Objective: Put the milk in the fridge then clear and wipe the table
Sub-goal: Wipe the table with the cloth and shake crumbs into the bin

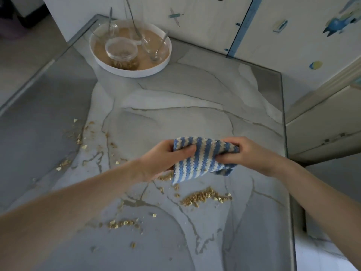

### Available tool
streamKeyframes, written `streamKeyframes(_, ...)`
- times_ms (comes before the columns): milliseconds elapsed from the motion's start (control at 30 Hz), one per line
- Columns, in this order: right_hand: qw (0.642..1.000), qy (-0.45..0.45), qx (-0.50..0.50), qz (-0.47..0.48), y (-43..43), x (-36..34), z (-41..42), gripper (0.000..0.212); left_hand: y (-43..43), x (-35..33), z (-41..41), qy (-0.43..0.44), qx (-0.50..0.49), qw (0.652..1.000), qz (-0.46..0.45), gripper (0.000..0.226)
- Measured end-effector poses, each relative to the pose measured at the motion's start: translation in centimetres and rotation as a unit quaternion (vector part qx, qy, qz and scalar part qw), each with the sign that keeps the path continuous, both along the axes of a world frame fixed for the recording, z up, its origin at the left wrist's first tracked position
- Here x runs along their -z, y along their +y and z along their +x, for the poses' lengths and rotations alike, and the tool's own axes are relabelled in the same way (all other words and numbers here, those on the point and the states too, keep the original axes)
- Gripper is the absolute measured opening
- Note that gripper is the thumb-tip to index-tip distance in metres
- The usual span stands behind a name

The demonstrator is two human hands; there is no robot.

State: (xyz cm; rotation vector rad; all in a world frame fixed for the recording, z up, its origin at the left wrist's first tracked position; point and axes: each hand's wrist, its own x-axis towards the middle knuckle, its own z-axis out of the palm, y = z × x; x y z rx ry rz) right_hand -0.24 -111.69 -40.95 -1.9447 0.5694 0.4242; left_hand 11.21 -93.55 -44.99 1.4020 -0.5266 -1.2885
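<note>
Cloth (pixel 203 159): knitted fabric, blue-and-white stripes; was ribbed, rough, matt.
Table (pixel 175 106): grey marble-look top, veined; was smooth with soft sheen.
Crumbs (pixel 205 197): were dry, coarse, tan.
Tray (pixel 125 72): white rim looked plastic, smooth, matt; floor was tan.
Jar (pixel 122 51): was clear, glossy; glass or plastic could not be told.
Spoons (pixel 161 45): were metal, polished.
Panels (pixel 205 20): showed pale wood grain, matt.

The left forearm (pixel 78 202) and right forearm (pixel 312 184) are bare along their whole visible length, slim and smooth. The left hand (pixel 166 157) and right hand (pixel 248 153) are bare as well, down to the fingers; finer marks are too blurred to tell.
</note>
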Motion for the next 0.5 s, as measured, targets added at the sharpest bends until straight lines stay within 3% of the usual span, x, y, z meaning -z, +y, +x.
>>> streamKeyframes(67,1.0,-0.004,0.007,0.02,0.7,-0.4,1.7,0.014,0.7,-0.4,1.4,0.036,-0.032,0.999,-0.015,0.029)
streamKeyframes(233,0.999,-0.016,0.009,0.032,2.6,0.1,6.7,0.018,2.8,-0.2,5.2,0.063,-0.122,0.99,-0.016,0.02)
streamKeyframes(500,0.997,-0.06,-0.053,0.009,8.4,0.1,19.4,0.016,8.9,-0.6,14.6,-0.014,-0.25,0.968,-0.015,0.019)
